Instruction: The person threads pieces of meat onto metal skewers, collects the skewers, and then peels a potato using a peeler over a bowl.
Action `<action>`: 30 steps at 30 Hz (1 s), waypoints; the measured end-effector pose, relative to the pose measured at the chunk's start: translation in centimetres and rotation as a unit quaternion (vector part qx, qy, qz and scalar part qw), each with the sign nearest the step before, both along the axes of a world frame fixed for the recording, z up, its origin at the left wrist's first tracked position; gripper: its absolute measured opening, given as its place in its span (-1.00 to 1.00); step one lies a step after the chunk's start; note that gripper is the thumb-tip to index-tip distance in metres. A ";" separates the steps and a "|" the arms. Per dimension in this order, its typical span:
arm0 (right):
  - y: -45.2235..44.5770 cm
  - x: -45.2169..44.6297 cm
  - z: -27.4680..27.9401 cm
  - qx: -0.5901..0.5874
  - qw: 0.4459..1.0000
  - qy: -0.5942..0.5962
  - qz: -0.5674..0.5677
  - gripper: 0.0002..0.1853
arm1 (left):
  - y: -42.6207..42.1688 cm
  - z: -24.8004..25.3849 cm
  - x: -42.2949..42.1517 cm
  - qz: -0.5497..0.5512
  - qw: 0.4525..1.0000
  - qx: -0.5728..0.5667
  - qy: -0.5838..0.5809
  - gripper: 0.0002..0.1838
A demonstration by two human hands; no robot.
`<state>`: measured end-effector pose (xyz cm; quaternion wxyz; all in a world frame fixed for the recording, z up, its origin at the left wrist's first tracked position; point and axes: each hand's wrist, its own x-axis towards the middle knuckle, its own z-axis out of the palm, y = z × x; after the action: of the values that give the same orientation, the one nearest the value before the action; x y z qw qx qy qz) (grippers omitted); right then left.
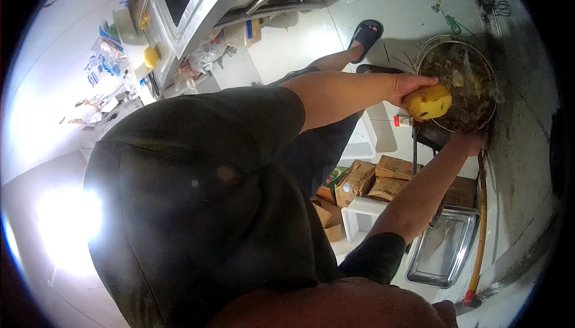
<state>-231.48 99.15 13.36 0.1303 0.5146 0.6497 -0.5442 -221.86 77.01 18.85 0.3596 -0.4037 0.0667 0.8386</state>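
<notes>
A partly peeled potato (429,102) with dark spots sits in my left hand (408,90), which is closed around it. Bare yellow flesh shows on one side and brown skin on the other. Just beyond the potato is a round bucket (492,101) with brown scraps and peelings inside. My right hand (470,143) is by the bucket's near rim. Its fingers are dark and blurred, so I cannot tell what they hold or whether they touch the rim.
Cardboard boxes (392,167), a white container (359,217) and a clear lidded tub (444,250) stand below my right arm. A wooden pole (481,226) leans along the wall. My sandalled foot (364,39) is on the tiled floor. A yellow round item (151,57) lies at upper left.
</notes>
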 end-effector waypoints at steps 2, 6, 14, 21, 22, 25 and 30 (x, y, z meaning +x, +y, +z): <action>-1.9 0.9 3.0 -0.096 0.982 0.032 -0.158 -0.45 | 0.7 -0.7 0.1 -0.002 1.000 -0.021 -0.023 -0.47; -6.3 2.4 9.3 -0.114 0.985 0.040 -0.125 -0.54 | 1.4 -1.0 -0.2 -0.003 0.997 -0.057 0.043 -0.52; -8.1 3.9 11.1 -0.041 0.987 0.153 0.026 -0.64 | 2.0 -0.6 -0.9 0.007 0.999 0.028 0.038 -0.57; -5.4 4.8 7.6 0.125 0.955 0.155 0.219 -0.63 | 2.2 -1.7 -0.9 0.002 0.996 -0.043 0.077 -0.61; -4.2 4.5 6.2 0.194 0.926 0.137 0.293 -0.63 | 2.2 -1.8 -0.7 -0.002 0.996 -0.046 0.082 -0.62; -0.8 2.1 2.1 0.419 0.735 -0.010 0.533 -0.59 | 1.3 -0.3 0.5 -0.059 0.933 -0.211 0.286 -0.54; 1.2 0.1 -1.4 0.373 0.767 -0.147 0.502 -0.51 | 0.4 -0.2 -0.1 -0.055 0.994 -0.092 0.009 -0.52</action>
<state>-231.41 100.37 11.92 0.2764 0.1970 0.9400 -0.0345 -221.96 77.37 18.61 0.3658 -0.4233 0.1694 0.8114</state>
